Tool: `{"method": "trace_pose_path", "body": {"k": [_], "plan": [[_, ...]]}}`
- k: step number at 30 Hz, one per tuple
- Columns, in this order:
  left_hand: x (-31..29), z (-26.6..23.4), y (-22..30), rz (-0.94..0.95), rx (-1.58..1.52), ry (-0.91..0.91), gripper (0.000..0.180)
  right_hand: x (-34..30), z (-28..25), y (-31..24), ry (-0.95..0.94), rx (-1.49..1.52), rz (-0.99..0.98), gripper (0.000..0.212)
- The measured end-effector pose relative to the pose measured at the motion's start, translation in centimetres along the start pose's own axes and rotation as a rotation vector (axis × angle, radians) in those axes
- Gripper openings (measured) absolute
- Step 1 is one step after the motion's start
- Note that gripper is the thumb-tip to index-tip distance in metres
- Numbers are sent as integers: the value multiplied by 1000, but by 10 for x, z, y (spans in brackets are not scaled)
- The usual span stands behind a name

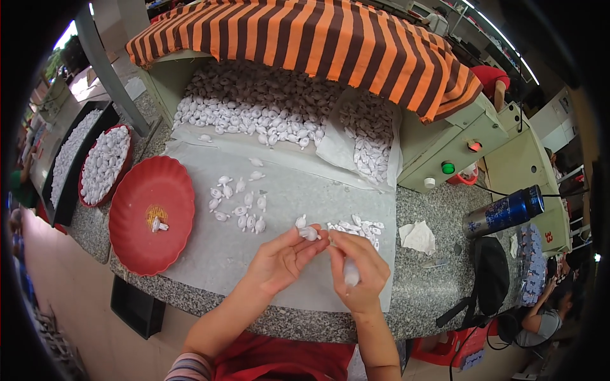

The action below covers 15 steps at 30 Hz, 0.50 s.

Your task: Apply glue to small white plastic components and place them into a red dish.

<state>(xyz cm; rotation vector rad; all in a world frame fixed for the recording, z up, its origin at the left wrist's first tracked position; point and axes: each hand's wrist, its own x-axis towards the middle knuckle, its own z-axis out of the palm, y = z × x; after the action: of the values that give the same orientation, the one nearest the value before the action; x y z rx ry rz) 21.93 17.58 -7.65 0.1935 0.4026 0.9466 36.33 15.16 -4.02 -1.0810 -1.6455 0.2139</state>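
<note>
My left hand is closed at the fingertips on a small white figurine with a rounded body. Its palm faces up, and another small white piece shows at the fingers. Against these fingertips, my right hand is curled round a whitish, rounded object, mostly hidden, perhaps a small bottle. Small, flat white pieces lie just beyond the right hand on the pale paper sheet. Loose white figurines are scattered on the sheet at the left.
A red scalloped bowl with one figurine stands left, near a heaped red bowl and a black tray. Ahead, figurines pile under a striped cloth. At right are crumpled tissue, a blue bottle and a black pouch.
</note>
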Motion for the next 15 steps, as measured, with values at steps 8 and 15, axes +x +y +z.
{"method": "trace_pose_path", "body": {"k": [8,15], "plan": [[-1,-6,4,6,-157,-36,37,1,-5,7,29,-43,44,21],[-3,-6,4,2,-98,-31,48,-1,-3,7,19,-33,44,21]]}}
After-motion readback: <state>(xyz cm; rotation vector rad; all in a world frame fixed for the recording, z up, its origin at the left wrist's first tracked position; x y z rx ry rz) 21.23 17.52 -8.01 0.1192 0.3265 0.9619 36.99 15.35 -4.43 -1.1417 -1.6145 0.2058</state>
